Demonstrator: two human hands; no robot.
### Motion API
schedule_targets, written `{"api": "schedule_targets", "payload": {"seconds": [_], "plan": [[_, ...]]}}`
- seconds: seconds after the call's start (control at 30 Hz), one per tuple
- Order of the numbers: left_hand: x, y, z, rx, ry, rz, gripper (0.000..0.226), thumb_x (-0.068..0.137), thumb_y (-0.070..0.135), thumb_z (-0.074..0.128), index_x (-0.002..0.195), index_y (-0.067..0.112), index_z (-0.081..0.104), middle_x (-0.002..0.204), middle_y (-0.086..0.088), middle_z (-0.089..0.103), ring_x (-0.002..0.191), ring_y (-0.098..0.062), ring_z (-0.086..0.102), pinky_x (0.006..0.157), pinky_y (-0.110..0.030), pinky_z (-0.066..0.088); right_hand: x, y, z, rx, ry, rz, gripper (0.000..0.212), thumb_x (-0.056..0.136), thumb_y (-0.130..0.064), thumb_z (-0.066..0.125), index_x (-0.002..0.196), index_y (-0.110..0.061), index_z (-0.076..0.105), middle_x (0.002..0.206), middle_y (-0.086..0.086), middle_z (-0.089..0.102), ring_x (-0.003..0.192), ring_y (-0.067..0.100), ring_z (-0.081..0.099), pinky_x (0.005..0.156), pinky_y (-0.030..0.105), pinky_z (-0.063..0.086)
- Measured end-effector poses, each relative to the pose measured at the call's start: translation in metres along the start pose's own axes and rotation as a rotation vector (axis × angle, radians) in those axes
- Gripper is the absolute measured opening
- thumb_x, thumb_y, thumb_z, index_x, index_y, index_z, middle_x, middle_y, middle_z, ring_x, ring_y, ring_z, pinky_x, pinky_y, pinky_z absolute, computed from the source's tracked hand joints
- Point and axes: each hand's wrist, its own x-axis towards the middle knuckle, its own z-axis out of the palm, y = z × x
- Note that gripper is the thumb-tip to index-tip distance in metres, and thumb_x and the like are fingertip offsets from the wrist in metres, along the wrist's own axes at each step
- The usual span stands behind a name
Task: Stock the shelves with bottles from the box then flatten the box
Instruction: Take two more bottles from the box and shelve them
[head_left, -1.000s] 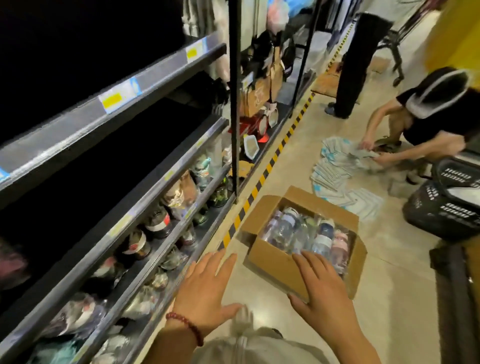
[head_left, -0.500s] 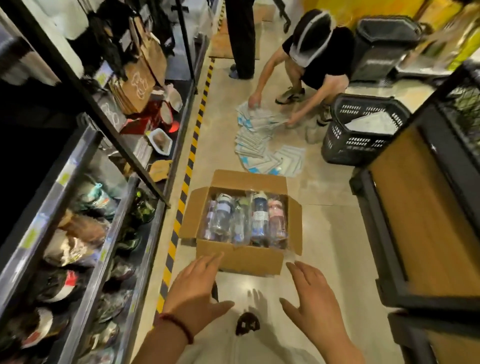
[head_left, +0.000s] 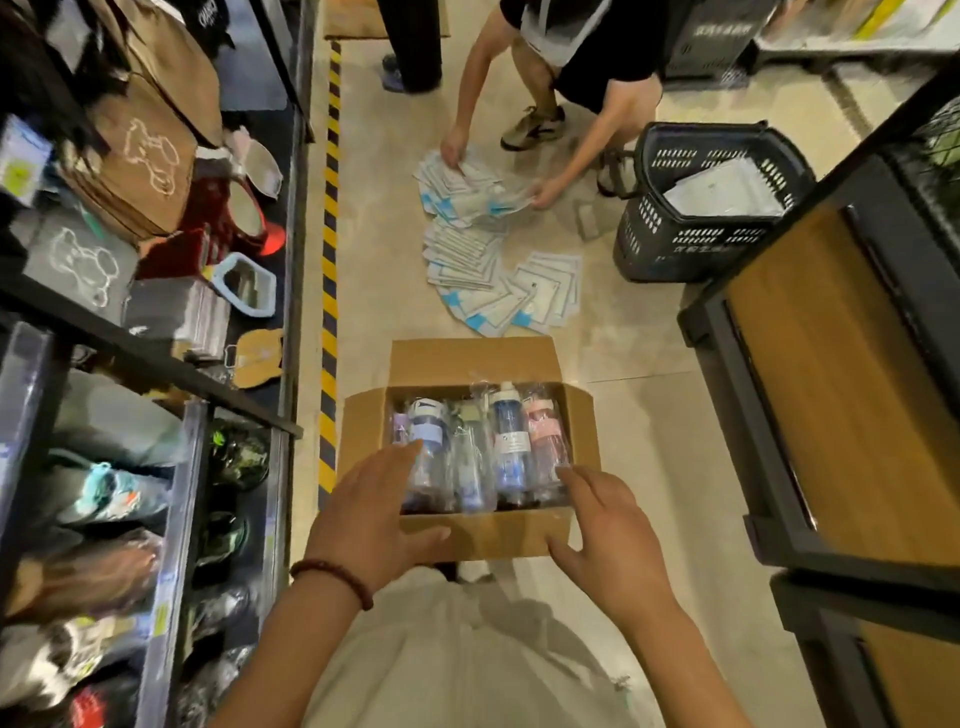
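Cardboard box (head_left: 467, 535) on floor, lower centre of frame, flaps open — plastic-wrapped water bottles (head_left: 506, 447) lying packed inside. Left hand (head_left: 363, 514) and right hand (head_left: 610, 525) both spread over near rim, fingers relaxed, grasping nothing. Advice: grip one bottle round body (wrap looks slippery), lift straight out, turn toward shelves (head_left: 171, 519) at left edge.

A shop aisle, probably: stocked shelves (head_left: 171, 519), shopping basket (head_left: 706, 208).

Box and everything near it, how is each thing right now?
Box: open, on the floor.
Bottles: wrapped, lying inside the box.
Left hand: open, over the box's near edge.
Right hand: open, holding nothing.
Basket: upright, packets inside.
Floor packets: spread out.
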Motion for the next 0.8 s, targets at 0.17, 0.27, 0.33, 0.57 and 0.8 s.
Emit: {"api": "schedule_targets", "payload": {"seconds": [0.17,0.27,0.33,0.57,0.8], "plan": [[0.076,-0.033,0.000,-0.003,-0.054,-0.037,0.093,0.069,0.062,0.068,0.145,0.036,0.022,0.147,0.010,0.034,0.131,-0.014,0.037,0.101,-0.030,0.040,0.083,-0.007,0.024,0.075,-0.045,0.027,0.067,0.083,-0.031,0.064,0.143,-0.023,0.037,0.144,-0.002,0.041,0.133,0.019,0.036,0.105,0.029,0.036],[0.126,-0.057,0.022,-0.037,-0.110,-0.173,0.091,0.067,0.057,0.074,0.140,0.038,0.025,0.140,0.006,0.044,0.122,-0.019,0.048,0.093,-0.035,0.048,0.138,0.006,0.056,0.126,-0.095,0.073,0.064,0.083,-0.030,0.064,0.142,-0.021,0.040,0.141,-0.001,0.045,0.128,0.020,0.041,0.098,0.030,0.042],[0.161,-0.075,0.047,-0.049,-0.147,-0.226,0.089,0.064,0.053,0.077,0.137,0.036,0.028,0.132,0.003,0.049,0.114,-0.022,0.053,0.087,-0.035,0.050,0.177,0.021,0.087,0.141,-0.178,0.107,0.064,0.082,-0.031,0.063,0.141,-0.023,0.039,0.140,-0.001,0.047,0.126,0.019,0.043,0.096,0.029,0.043],[0.272,-0.150,0.168,-0.113,-0.240,-0.341,0.057,0.065,0.039,0.080,0.114,0.033,0.050,0.114,-0.003,0.062,0.089,-0.020,0.057,0.073,-0.025,0.042,0.288,0.099,0.222,0.136,-0.440,0.272,0.065,0.079,-0.031,0.070,0.135,-0.016,0.041,0.132,0.010,0.051,0.119,0.028,0.049,0.090,0.034,0.047],[0.309,-0.217,0.295,-0.372,-0.226,-0.754,0.112,0.057,0.041,0.088,0.145,0.010,0.026,0.139,-0.012,0.046,0.124,-0.031,0.047,0.100,-0.040,0.042,0.319,0.141,0.328,0.074,-0.373,0.520,0.098,0.071,-0.048,0.077,0.144,-0.014,0.020,0.134,0.014,0.043,0.115,0.035,0.050,0.088,0.040,0.047]]}}
